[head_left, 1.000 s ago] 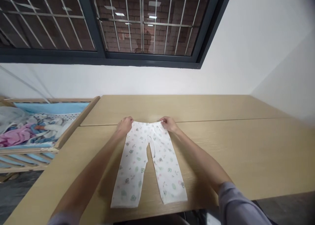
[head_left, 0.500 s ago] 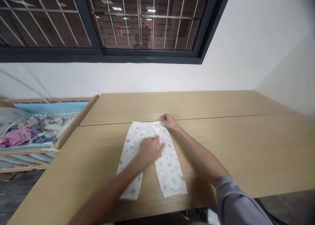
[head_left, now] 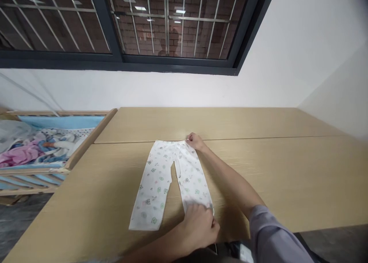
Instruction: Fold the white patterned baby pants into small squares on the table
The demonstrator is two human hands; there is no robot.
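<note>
On the worktop (head_left: 276, 178), patterned trousers (head_left: 159, 169) lay spread with two hands along one leg

At nine o'clock stood a cot (head_left: 90, 138) holding a jumble of cloths (head_left: 24, 153). Rightward of it, the trousers lay flat toward six o'clock of the view, waistband (head_left: 171, 141) at twelve, one leg (head_left: 149, 201) pointing to seven and the other leg (head_left: 192, 176) to five. At their one o'clock corner, the right hand (head_left: 196, 141) had its grip closed in a pinch on the end of the waistband. At five o'clock, the left hand (head_left: 199, 224) covered the end of the other leg, fingers curled; whether its grip had the hem could not be told, as the hand hid it. Farther right, toward four o'clock, was a sleeve (head_left: 273, 232).

The step in hand looked like taking that leg at both ends. The next move seemed to call for a sure hold on the hem, with the waistband corner pinched too, so the cloth would not bunch.
</note>
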